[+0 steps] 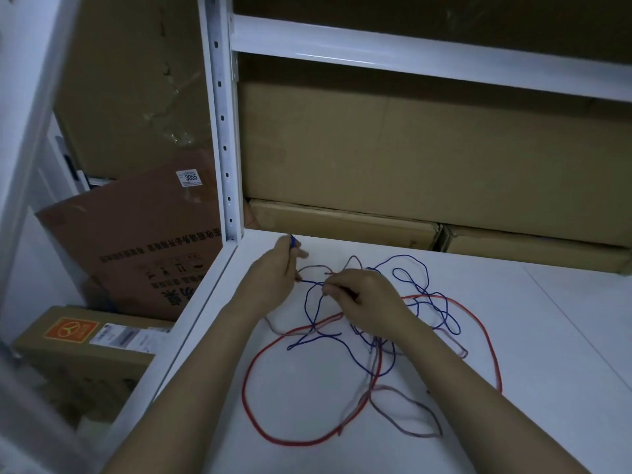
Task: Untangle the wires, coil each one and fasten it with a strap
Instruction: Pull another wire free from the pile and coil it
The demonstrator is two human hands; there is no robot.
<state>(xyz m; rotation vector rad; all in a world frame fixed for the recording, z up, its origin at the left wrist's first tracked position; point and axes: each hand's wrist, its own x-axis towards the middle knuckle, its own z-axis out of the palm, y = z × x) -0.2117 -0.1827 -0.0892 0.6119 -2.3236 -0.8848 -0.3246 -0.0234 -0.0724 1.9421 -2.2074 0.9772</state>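
Head view: two hands in tangled wires

Nearest, a thick red wire loop (246, 378) lies on the white shelf surface (547, 336), crossed by a dull pink wire (407, 401). Farther, the right hand (366, 299) pinches a thin blue wire (410, 268); the left hand (273, 275) pinches its end. Brown cardboard boxes (410, 148) stand behind.

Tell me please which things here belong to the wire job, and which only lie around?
Belong to the job:
blue wire
red wire
pale mauve wire
left hand and right hand, both holding the blue wire

Only lying around:
cardboard boxes
white shelf post
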